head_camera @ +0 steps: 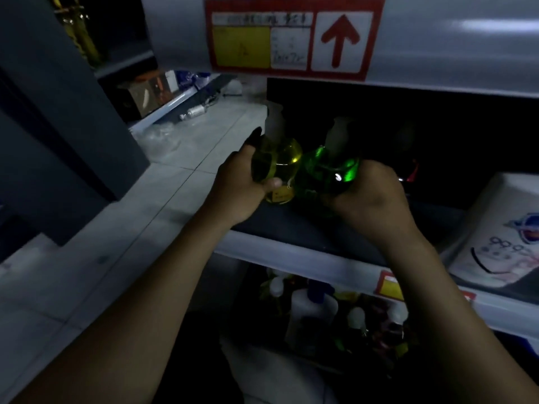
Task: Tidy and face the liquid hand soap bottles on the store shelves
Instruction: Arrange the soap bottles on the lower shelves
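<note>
Dim aisle with pale tiled floor (186,176), grey shelving (455,42), perhaps a dark cabinet (58,118) left.

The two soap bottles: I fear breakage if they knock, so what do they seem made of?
The yellow bottle and the green bottle look like glossy, see-through plastic: light glows through, and the green one carries a sharp highlight. Glass cannot be ruled out. The pump tops look matte white plastic.

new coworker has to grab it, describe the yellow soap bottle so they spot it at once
Under the red arrow sign, two pump bottles are side by side at the dark shelf. The yellow soap bottle is the left one, in the left hand; its neighbour is a green bottle.
</note>
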